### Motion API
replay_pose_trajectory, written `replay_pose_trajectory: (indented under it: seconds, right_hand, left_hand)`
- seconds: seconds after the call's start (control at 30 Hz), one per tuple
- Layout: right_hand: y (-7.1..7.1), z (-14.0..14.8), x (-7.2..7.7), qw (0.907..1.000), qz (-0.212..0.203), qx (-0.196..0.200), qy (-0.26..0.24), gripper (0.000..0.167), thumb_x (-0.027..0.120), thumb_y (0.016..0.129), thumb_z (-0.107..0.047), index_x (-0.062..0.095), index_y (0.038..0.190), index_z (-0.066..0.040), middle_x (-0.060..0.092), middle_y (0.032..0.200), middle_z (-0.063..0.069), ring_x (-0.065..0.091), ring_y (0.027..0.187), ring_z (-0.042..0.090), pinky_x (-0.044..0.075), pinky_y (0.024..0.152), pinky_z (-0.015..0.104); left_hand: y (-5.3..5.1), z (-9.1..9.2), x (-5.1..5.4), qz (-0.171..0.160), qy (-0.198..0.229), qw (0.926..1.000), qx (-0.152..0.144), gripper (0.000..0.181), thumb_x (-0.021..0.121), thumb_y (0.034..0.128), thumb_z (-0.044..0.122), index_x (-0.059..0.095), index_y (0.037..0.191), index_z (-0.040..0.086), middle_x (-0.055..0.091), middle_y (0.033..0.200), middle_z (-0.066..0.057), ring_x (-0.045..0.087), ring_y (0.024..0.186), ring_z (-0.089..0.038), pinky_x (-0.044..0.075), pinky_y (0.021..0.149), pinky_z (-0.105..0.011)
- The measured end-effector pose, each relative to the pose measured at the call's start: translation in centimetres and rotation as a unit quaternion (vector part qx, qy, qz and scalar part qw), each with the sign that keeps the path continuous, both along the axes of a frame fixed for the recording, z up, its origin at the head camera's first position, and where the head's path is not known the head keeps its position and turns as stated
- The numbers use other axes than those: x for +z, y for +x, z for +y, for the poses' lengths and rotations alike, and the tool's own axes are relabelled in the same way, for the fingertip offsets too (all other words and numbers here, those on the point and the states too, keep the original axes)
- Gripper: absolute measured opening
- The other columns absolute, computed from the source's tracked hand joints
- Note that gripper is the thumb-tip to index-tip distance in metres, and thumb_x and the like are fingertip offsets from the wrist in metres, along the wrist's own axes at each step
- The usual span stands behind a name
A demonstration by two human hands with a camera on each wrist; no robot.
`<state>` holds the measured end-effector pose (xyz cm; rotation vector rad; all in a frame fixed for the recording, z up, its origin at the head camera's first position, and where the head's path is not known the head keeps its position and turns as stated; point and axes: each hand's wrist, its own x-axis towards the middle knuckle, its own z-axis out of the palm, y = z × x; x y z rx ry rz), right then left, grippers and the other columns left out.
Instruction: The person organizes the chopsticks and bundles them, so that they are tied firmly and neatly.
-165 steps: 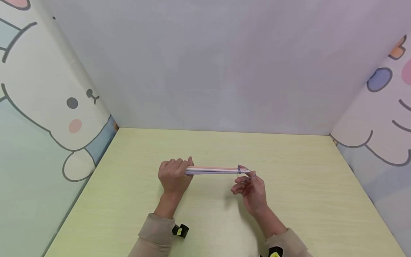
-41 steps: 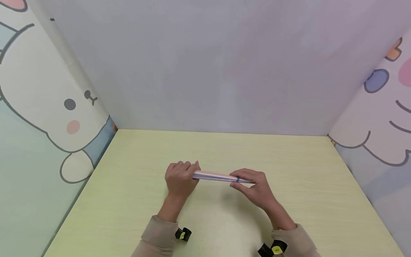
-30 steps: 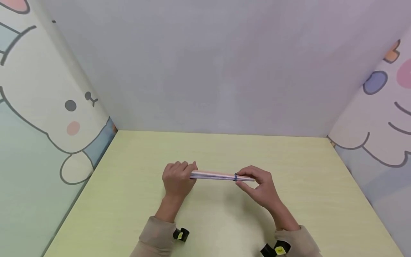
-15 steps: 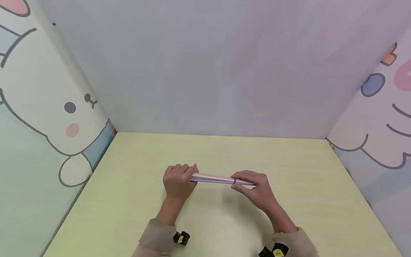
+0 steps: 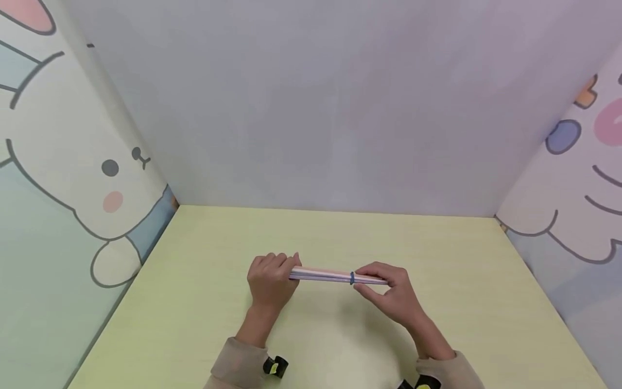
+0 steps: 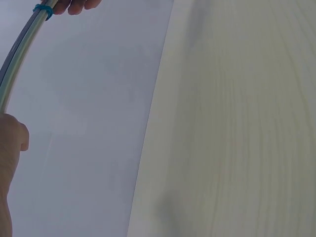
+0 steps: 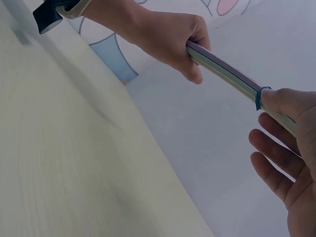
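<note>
A slim bundle of pastel chopsticks [image 5: 320, 275], pink, white and lilac, is held level above the table. My left hand [image 5: 269, 281] grips its left end in a fist. Round the bundle, toward its right end, sits a blue elastic band [image 5: 352, 278]. My right hand [image 5: 396, 292] has thumb and forefinger at that band, pinching it against the sticks. In the right wrist view the thumb of the right hand [image 7: 306, 182] touches the band [image 7: 258, 98], while the other fingers are spread below. The sticks' left ends are hidden inside the left fist.
A pale wooden tabletop [image 5: 218, 232] lies beneath both hands. A plain grey-lilac panel [image 5: 311, 108] rises at the back. Side panels with cartoon prints stand at the left [image 5: 63, 162] and right [image 5: 573, 216]. Black wrist mounts [image 5: 276, 367] sit at the sleeves.
Earlier, the right fingers worked the band near the bundle's right end, with a loose strand hanging. Now it encircles the sticks and has shifted slightly left. The left grip is unchanged.
</note>
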<state>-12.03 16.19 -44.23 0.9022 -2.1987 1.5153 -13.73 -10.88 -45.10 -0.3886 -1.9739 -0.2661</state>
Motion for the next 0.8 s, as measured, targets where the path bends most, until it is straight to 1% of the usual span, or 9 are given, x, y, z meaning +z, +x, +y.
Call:
replay_pose_trajectory:
  seconds: [0.07,0.17,0.27,0.4,0.47,0.57,0.67,0.73,0.8]
  right_hand:
    - [0.04,-0.1,0.0,1.0,-0.001,0.003,-0.002,0.025,0.082,0.079,0.003,0.077,0.098,-0.013,0.075,0.09,-0.002,0.069,0.078,0.01,0.053,0.072,0.022]
    - [0.0,-0.24,0.08,1.0,0.005,0.003,0.002,0.025,0.082,0.078,0.004,0.078,0.098,-0.011,0.076,0.09,-0.001,0.07,0.078,0.011,0.054,0.072,0.022]
    - [-0.14,-0.27,0.14,0.9998,0.014,0.005,0.009,0.027,0.084,0.075,0.005,0.079,0.098,-0.01,0.076,0.09,0.0,0.071,0.078,0.011,0.054,0.072,0.021]
    - [-0.36,-0.26,0.21,0.999,0.038,0.016,0.02,0.031,0.086,0.07,0.007,0.079,0.097,-0.006,0.077,0.089,0.004,0.073,0.078,0.013,0.055,0.071,0.02]
    - [-0.45,-0.32,0.22,0.9981,0.048,0.028,0.026,0.033,0.087,0.068,0.007,0.078,0.098,-0.004,0.077,0.089,0.006,0.072,0.075,0.013,0.054,0.068,0.019]
    - [-0.51,-0.5,0.32,0.9969,0.051,0.046,0.039,0.034,0.088,0.069,0.005,0.078,0.101,-0.003,0.077,0.091,0.007,0.07,0.072,0.011,0.053,0.062,0.02]
    - [-0.47,-0.64,0.54,0.9954,0.049,0.059,0.058,0.034,0.087,0.073,0.001,0.077,0.105,-0.003,0.077,0.093,0.007,0.069,0.072,0.009,0.053,0.06,0.021]
    - [-0.38,-0.6,0.71,0.9946,0.051,0.056,0.071,0.036,0.087,0.074,-0.002,0.077,0.108,-0.003,0.077,0.096,0.006,0.07,0.074,0.009,0.054,0.062,0.021]
    - [-0.29,-0.47,0.94,0.9937,0.062,0.048,0.08,0.039,0.088,0.073,-0.004,0.076,0.11,-0.002,0.077,0.097,0.008,0.072,0.076,0.011,0.055,0.064,0.021]
  left_hand:
    - [0.05,0.01,-0.04,-0.001,0.001,1.0,-0.001,0.027,0.064,0.0854,0.018,0.062,0.059,0.012,0.061,0.054,0.0,0.052,0.044,-0.017,0.049,0.051,-0.036]
    - [0.13,0.02,-0.1,-0.005,0.002,1.0,-0.002,0.028,0.064,0.0861,0.019,0.062,0.059,0.012,0.061,0.055,0.0,0.052,0.044,-0.017,0.049,0.051,-0.036]
    - [0.25,0.07,-0.15,-0.009,0.002,1.0,-0.001,0.027,0.065,0.0848,0.018,0.061,0.059,0.012,0.06,0.054,0.0,0.051,0.044,-0.017,0.049,0.051,-0.036]
    - [0.4,0.23,-0.28,-0.01,0.003,0.9999,-0.003,0.026,0.065,0.0837,0.017,0.062,0.059,0.012,0.06,0.053,0.001,0.051,0.044,-0.016,0.049,0.051,-0.035]
    - [0.43,0.35,-0.37,-0.009,0.0,1.0,-0.004,0.027,0.064,0.0847,0.017,0.062,0.059,0.012,0.059,0.053,0.001,0.051,0.044,-0.016,0.049,0.052,-0.035]
    - [0.42,0.55,-0.52,-0.007,-0.004,0.9999,-0.007,0.028,0.062,0.0865,0.017,0.061,0.059,0.012,0.059,0.053,0.001,0.051,0.045,-0.016,0.049,0.052,-0.035]
    - [0.35,0.68,-0.65,-0.004,-0.009,0.9999,-0.01,0.027,0.064,0.0853,0.017,0.061,0.059,0.013,0.058,0.053,0.002,0.051,0.045,-0.016,0.048,0.052,-0.035]
    - [0.31,0.67,-0.69,-0.005,-0.009,0.9999,-0.01,0.025,0.065,0.0835,0.016,0.062,0.059,0.013,0.058,0.053,0.002,0.051,0.045,-0.016,0.048,0.052,-0.034]
    - [0.26,0.59,-0.75,-0.005,-0.009,0.9999,-0.011,0.024,0.066,0.0825,0.016,0.062,0.059,0.012,0.058,0.053,0.002,0.052,0.045,-0.016,0.049,0.052,-0.035]
